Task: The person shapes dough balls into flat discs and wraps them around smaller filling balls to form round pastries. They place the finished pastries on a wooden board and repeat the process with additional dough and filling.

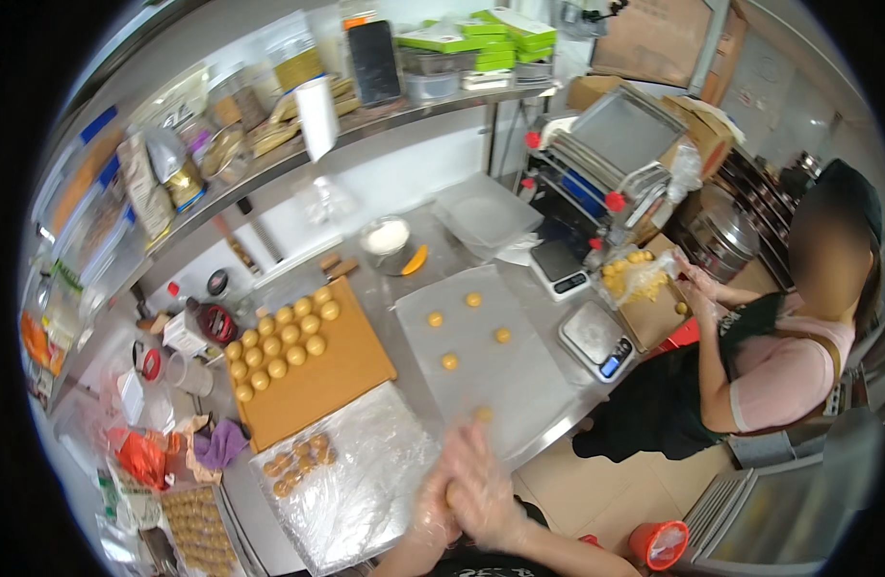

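My left hand and my right hand, both in clear plastic gloves, are pressed palm to palm around a small dough ball, partly hidden between them. Just beyond my fingertips a dough ball lies on the parchment sheet, with several more spaced out farther up the sheet. To the left, an orange-brown board carries rows of smooth yellow dough balls. Nearer me, a tray wrapped in plastic film holds a cluster of darker brown balls.
A co-worker stands at the right, gloved hands over a box with dough. Two digital scales sit beside the parchment. Behind are a bowl of white powder and a loaded shelf. A tray of brown balls lies lower left.
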